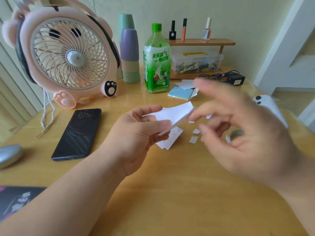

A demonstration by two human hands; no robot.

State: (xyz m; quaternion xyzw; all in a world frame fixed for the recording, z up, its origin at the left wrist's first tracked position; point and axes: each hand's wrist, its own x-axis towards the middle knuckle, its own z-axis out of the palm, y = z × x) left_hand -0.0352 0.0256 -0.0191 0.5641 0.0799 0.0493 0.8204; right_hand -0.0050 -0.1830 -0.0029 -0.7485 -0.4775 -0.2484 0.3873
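1. Paper piece (175, 113): white and torn-edged, held in the air above the middle of the wooden table (170, 193), in front of the person.
2. Long axis: runs from lower left to upper right in the head view. The near end sits in the left hand's grip; the free end points right and away, towards the right hand.
3. Left hand (139, 133): thumb and curled fingers pinch the near end of the paper piece, with the thumb on top.
4. Right hand (247, 133): motion-blurred, fingers spread and loosely bent, with nothing seen between them. Its forefinger tip lies just beside the free end; contact cannot be told.
5. Directly below the held piece, a second white sheet (170, 139) lies flat on the table, with small white scraps (193, 139) just to its right.
6. Surroundings:
   - A black phone (78, 133) lies face up to the left.
   - A pink fan (68, 53) stands at the far left.
   - A green bottle (156, 60) stands upright behind the work.
   - A pad of coloured notes (179, 94) lies near the bottle's base.
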